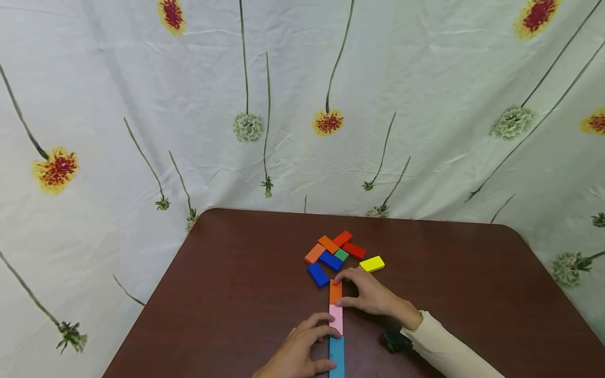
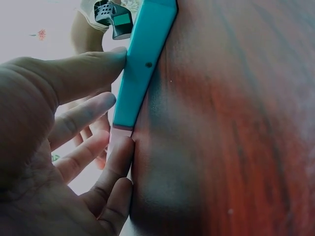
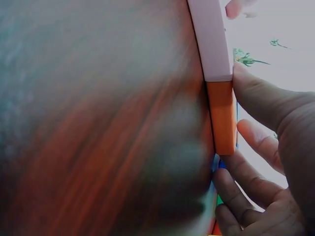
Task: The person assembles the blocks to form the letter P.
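A straight row of flat blocks runs away from the near edge of the table: a light blue block (image 1: 336, 354), a pink block (image 1: 335, 315) and an orange block (image 1: 335, 292), end to end. My left hand (image 1: 300, 346) lies along the left side of the row, its thumb against the light blue block (image 2: 142, 64) and fingertips on the pink one. At the far end, my right hand (image 1: 371, 294) pinches the orange block (image 3: 221, 118) lengthwise, thumb near the pink block (image 3: 212, 39) and a finger at the far end.
Beyond the row lie several loose blocks, among them a blue block (image 1: 318, 274), a green block (image 1: 341, 255) and a red block (image 1: 354, 250). A yellow block (image 1: 372, 263) sits to their right. Behind the brown table (image 1: 227, 294) hangs a flowered white cloth (image 1: 198, 94).
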`<state>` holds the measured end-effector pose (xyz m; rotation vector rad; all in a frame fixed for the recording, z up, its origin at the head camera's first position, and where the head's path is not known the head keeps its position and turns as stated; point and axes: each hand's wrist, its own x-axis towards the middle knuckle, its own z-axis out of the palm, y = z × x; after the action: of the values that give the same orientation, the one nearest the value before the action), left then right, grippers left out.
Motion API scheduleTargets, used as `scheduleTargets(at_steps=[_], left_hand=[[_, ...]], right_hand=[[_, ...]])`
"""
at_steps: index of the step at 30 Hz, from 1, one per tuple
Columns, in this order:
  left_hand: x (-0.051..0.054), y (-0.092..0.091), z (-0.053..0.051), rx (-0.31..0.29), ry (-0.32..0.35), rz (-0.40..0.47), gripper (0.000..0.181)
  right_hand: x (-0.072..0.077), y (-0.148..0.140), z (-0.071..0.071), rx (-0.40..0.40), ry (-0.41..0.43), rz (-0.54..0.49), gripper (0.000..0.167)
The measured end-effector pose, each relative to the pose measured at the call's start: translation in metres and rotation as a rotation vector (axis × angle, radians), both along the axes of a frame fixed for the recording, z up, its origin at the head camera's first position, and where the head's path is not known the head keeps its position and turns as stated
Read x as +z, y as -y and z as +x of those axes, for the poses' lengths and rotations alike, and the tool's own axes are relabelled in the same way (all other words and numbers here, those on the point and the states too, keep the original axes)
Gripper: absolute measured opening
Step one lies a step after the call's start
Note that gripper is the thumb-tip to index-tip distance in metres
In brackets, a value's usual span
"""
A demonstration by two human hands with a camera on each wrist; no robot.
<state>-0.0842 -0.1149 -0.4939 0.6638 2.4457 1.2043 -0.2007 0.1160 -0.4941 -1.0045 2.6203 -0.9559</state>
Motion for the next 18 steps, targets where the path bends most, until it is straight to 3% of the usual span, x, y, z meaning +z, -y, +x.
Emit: scheduleTargets(at_steps=[18], left_hand=[[0.0003, 0.0009, -0.0011, -0.015, 0.052, -0.022, 0.039]], right_hand=[[0.0012, -0.0021, 0.0075, 0.022, -0.004, 0.004, 0.043]])
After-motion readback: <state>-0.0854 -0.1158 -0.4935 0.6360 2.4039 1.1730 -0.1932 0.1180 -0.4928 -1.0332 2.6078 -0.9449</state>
